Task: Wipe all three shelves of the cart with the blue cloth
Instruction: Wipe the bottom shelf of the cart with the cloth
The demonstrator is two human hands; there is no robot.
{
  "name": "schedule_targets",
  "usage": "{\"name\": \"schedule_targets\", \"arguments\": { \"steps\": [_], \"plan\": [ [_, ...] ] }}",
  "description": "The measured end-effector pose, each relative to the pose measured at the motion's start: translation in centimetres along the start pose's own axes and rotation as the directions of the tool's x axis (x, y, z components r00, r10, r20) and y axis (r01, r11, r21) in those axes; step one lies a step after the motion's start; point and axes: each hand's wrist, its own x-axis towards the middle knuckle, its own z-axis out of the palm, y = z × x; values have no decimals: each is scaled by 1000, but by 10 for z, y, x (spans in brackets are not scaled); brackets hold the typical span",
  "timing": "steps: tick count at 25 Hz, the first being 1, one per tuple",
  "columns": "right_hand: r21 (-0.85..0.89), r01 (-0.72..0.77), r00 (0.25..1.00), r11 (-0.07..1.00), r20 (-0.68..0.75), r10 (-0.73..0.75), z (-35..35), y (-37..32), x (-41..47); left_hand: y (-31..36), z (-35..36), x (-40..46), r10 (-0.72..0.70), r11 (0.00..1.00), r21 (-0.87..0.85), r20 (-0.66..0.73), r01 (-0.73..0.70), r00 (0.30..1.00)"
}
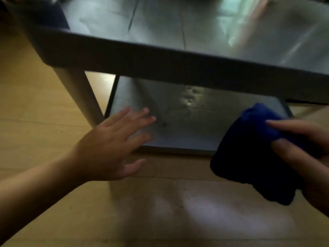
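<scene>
Two shelves of the cart show from where I'm watching — an upper shelf [195,24] far and above, and a lower shelf [178,125] near the floor [44,104]; the third I can't see. My right hand [306,150], at the right, is clenched around the bunched blue cloth [249,157], held just off the lower shelf's right corner. My left hand [114,145] hovers with fingers spread, its grip released and holding nothing. Smudges mark the lower shelf's middle, so I judge it not yet wiped.
</scene>
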Motion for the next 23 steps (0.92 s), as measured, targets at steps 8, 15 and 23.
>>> {"name": "schedule_targets", "arguments": {
  "steps": [8,15,23],
  "plan": [
    [118,-317,944,941,-54,324,138,65,60,-45,109,45,-635,772,439,576,460,514],
    [-69,-179,961,981,201,189,277,75,149,-63,123,50,-665,741,503,642,445,381],
    [-492,17,939,870,308,155,344,86,137,-56,129,43,-689,721,626,604,297,400]
  ]
}}
